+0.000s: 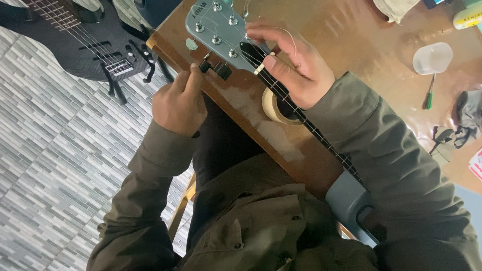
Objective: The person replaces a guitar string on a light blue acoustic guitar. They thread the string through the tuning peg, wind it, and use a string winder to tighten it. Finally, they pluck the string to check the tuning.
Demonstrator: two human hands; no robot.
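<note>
A grey-blue guitar headstock (213,30) with several silver tuning posts lies on a worn brown wooden table (241,95). Its dark neck (321,138) runs down to the right toward a grey-blue body (351,200). My left hand (179,103) pinches a black tuning peg (205,65) at the headstock's lower edge. My right hand (296,62) rests over the nut end of the neck, fingers pressing a thin string (288,34) near the posts. A roll of tape (273,108) sits under the neck.
A black bass guitar (85,40) stands on a stand over the grey tiled floor at upper left. A translucent plastic cup (432,57), a green-handled screwdriver (428,98) and a dark crumpled cloth (464,120) lie on the table at right.
</note>
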